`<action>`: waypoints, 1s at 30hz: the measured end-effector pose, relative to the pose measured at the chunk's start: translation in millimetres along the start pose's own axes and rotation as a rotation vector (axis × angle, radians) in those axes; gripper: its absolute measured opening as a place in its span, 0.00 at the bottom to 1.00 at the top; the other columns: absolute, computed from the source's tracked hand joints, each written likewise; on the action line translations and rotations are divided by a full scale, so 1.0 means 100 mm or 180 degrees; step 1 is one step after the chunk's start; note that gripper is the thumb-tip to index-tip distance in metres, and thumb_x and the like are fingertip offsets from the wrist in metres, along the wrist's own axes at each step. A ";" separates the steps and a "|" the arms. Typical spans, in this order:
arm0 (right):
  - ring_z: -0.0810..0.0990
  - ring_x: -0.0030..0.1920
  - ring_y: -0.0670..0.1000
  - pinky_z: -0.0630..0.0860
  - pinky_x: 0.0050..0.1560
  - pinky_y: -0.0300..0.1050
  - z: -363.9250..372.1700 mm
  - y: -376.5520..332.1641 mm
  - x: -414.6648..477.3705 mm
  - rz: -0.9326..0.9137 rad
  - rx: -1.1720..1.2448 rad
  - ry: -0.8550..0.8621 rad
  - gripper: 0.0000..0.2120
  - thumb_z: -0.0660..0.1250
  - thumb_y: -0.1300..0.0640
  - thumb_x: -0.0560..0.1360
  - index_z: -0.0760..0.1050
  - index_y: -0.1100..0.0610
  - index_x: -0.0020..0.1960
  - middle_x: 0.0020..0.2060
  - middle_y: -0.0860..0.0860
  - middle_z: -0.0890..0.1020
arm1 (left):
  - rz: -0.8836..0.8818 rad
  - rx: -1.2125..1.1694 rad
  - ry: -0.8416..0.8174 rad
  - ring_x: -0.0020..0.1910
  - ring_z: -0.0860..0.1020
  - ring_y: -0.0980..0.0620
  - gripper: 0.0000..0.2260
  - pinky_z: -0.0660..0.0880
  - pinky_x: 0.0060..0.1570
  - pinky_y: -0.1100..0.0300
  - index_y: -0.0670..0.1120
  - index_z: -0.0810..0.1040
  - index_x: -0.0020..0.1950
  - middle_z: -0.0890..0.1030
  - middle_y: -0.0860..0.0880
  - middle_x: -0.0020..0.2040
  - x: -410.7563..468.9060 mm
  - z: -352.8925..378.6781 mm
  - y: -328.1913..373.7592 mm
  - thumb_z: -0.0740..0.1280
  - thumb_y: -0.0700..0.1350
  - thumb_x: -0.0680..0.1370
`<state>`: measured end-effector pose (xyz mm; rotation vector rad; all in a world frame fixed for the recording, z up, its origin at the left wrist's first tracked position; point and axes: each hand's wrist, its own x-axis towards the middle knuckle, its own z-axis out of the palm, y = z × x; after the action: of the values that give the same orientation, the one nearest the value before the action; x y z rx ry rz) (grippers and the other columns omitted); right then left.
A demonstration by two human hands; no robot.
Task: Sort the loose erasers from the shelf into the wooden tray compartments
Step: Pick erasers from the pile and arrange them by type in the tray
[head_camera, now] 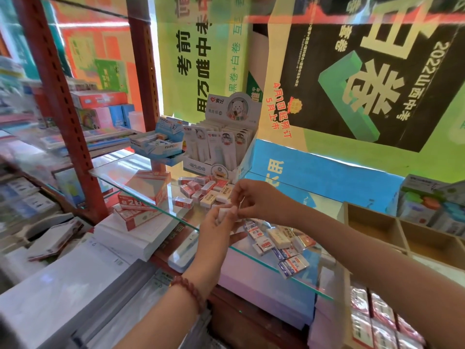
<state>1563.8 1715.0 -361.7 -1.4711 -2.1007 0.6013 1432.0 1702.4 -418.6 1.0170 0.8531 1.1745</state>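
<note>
At the glass shelf [156,205] of a stationery shop, a person sorts loose erasers. Red-and-white boxes [144,192] stand stacked at the shelf's left edge, with a blue carton [163,144] and a white display box [221,144] along its back edge. A pile [208,191] of red, white and yellow erasers lies just in front of the display box. The left hand [216,225], a bead bracelet [190,292] on its wrist, reaches over the shelf's front edge near the middle, its fingers curled round a white eraser [224,213]. The right hand [256,200] meets it from the right, thumb and fingertips pinched together on the top of the same eraser. More erasers [279,244], mostly blue-and-white sleeved, lie scattered just right of the hands, near the front edge. The wooden tray [372,217] stands at the shelf's right end, and the compartments in view hold no erasers.
</note>
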 end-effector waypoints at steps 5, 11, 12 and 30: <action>0.70 0.62 0.51 0.67 0.64 0.50 0.07 0.10 0.19 0.0212 -0.0633 0.0419 0.17 0.64 0.61 0.76 0.72 0.52 0.64 0.64 0.54 0.71 | -0.0056 -0.0327 0.0995 0.36 0.79 0.56 0.07 0.75 0.34 0.61 0.47 0.74 0.44 0.79 0.50 0.39 0.01 -0.05 0.03 0.60 0.46 0.81; 0.49 0.77 0.53 0.49 0.75 0.51 0.23 0.28 0.19 0.0142 -0.1818 -0.0734 0.25 0.51 0.45 0.82 0.51 0.46 0.78 0.78 0.47 0.48 | 0.0437 0.0213 0.1134 0.42 0.79 0.53 0.09 0.76 0.43 0.58 0.46 0.72 0.46 0.79 0.49 0.43 0.00 -0.10 0.04 0.58 0.50 0.81; 0.52 0.76 0.52 0.50 0.74 0.48 0.21 0.29 0.14 0.0124 -0.1710 -0.0712 0.25 0.52 0.47 0.82 0.52 0.47 0.78 0.78 0.48 0.49 | 0.0473 0.0296 0.1121 0.45 0.79 0.51 0.10 0.76 0.47 0.55 0.45 0.72 0.47 0.79 0.48 0.45 0.00 -0.10 0.03 0.58 0.51 0.81; 0.53 0.76 0.52 0.57 0.73 0.54 0.21 0.38 0.14 0.0364 -0.1929 -0.0579 0.24 0.50 0.47 0.82 0.53 0.48 0.77 0.77 0.49 0.52 | 0.0571 0.0513 0.1231 0.42 0.73 0.58 0.11 0.67 0.37 0.66 0.48 0.70 0.54 0.74 0.54 0.44 -0.01 -0.08 -0.02 0.50 0.51 0.83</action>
<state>1574.1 1739.1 -399.3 -1.9255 -2.4897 0.1328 1424.9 1702.3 -422.6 1.0281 1.1942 1.5036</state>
